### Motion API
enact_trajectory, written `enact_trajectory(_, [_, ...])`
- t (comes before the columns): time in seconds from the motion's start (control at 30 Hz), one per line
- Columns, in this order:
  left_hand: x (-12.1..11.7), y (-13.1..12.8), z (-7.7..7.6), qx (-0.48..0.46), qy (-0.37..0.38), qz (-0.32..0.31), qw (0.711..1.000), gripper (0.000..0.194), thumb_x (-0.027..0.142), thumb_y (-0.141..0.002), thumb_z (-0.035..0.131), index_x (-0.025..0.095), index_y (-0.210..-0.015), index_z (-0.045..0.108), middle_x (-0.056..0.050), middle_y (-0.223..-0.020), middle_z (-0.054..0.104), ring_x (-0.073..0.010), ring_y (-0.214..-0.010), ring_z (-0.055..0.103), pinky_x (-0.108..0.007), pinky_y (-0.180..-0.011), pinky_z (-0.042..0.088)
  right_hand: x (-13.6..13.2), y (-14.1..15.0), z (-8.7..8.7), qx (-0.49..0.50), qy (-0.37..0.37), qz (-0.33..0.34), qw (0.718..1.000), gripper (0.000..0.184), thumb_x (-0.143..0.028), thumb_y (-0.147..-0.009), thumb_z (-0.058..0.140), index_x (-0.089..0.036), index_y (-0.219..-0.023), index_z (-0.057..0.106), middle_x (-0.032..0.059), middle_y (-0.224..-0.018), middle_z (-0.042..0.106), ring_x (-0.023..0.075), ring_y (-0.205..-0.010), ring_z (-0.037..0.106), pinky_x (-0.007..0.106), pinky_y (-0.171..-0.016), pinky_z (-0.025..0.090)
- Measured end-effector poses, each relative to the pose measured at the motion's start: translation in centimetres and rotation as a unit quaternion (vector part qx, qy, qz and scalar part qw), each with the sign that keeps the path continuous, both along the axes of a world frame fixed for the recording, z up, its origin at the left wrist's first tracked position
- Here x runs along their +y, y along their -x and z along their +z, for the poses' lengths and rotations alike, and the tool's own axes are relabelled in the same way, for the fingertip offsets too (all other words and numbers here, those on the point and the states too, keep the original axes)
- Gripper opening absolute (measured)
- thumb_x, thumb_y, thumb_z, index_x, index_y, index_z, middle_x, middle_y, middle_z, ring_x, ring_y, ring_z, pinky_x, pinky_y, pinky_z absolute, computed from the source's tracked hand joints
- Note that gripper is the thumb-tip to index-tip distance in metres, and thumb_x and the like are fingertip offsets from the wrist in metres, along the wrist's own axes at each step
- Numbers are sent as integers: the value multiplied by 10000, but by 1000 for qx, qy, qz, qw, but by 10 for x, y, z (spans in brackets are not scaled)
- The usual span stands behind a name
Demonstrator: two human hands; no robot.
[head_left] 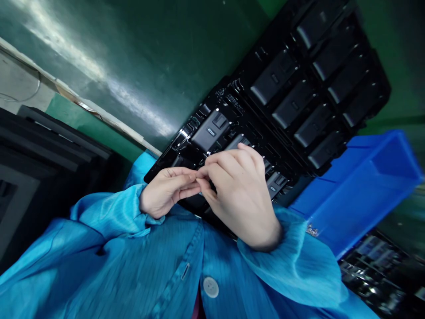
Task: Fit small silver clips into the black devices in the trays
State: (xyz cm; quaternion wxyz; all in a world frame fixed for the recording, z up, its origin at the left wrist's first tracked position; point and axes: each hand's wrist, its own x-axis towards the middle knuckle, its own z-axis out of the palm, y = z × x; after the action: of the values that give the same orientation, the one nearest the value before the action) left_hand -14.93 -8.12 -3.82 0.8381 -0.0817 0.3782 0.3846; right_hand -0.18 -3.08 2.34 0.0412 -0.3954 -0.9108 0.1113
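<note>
My left hand (171, 188) and my right hand (237, 190) meet fingertip to fingertip in front of my chest. Both are pinched together; whatever lies between the fingers is too small or hidden to name. Just beneath them is a glossy black plastic tray (186, 137) with moulded pockets. A dark grey rectangular block (210, 130) with pale lettering sits in one pocket, and another such block (277, 184) shows to the right of my right hand. Part of the tray and some of its blocks are covered by my hands.
Beyond stands a second black tray (262, 110) with several dark blocks. A blue plastic bin (358, 195) is at the right, small metal parts (311, 229) at its near end. Dark foam-like slabs (20, 177) are stacked at left. The tabletop (149, 53) is green.
</note>
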Motion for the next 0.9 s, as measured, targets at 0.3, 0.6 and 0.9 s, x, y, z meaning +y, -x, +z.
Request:
enact_trajectory(0.3, [-6, 6, -2, -35, -10, -5, 999, 63, 128, -857, 684, 121, -848, 745, -45, -838, 756, -115, -825, 726, -203, -816, 574, -5, -3, -8, 90, -12, 8, 996, 80, -164, -888, 579, -206, -827, 609, 21, -870, 668, 190, -917, 585, 445, -1065, 402])
enact_trajectory(0.6, [-27, 41, -11, -101, 19, -16, 995, 356, 96, -973, 413, 106, -1215, 673, -143, -1071, 750, -176, -936, 740, -240, -812, 589, 25, 12, -32, 63, 52, 3, 997, 131, -126, -881, 533, -192, -791, 601, 33, -794, 614, 195, -808, 528, 333, -756, 423])
enact_trajectory(0.9, [-32, 46, -19, -139, 23, 23, 990, 373, 48, -933, 420, 25, -1264, 590, -187, -1073, 738, -211, -935, 741, -276, -811, 587, 35, 33, -50, -94, 21, 82, 992, 189, -164, -931, 489, -165, -810, 634, 62, -798, 607, 219, -788, 446, 342, -708, 313])
